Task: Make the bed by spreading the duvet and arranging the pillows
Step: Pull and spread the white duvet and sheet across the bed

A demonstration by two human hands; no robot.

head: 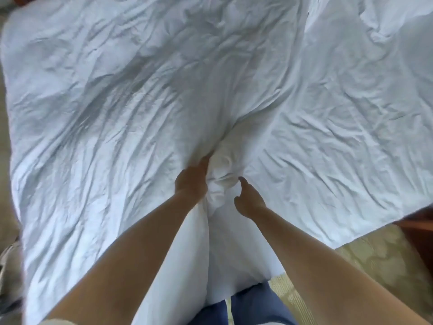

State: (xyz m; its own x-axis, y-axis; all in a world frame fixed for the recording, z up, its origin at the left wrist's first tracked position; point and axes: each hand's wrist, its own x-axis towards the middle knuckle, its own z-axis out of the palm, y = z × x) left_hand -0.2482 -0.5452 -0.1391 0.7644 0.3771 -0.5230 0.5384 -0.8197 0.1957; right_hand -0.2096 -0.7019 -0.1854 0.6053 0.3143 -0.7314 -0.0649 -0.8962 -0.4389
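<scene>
- Head view: a white, heavily creased duvet (131,95) lies spread over the bed and fills most of the frame, reaching from the far edge at the top down to the person's legs at the bottom.
- Near the middle of the frame the duvet is bunched into a raised knot of cloth (222,170), with creases running out from it toward the far corners.
- The left hand (191,181) is at the left side of that knot; its fingers are curled into the fabric and grip it, the fingertips buried in the folds so they cannot be counted.
- The right hand (249,199) is just beside the knot on its right; the thumb (242,181) points up and touches the cloth, while the other fingers are folded under the palm, and whether they pinch fabric cannot be told from this angle.
- Both bare forearms reach forward from the bottom of the frame, and a fold of the duvet hangs down between them toward the person.
- On the right the duvet's near edge runs on a slant, and below it a pale patterned carpet (375,259) shows.
- A dark reddish wooden piece (414,228) shows at the right edge, just below the duvet's edge.
- Blue trousers (255,306) show at the bottom centre.
- At the upper right a looser fold of white bedding (386,24) is heaped; whether it is a pillow cannot be told.
</scene>
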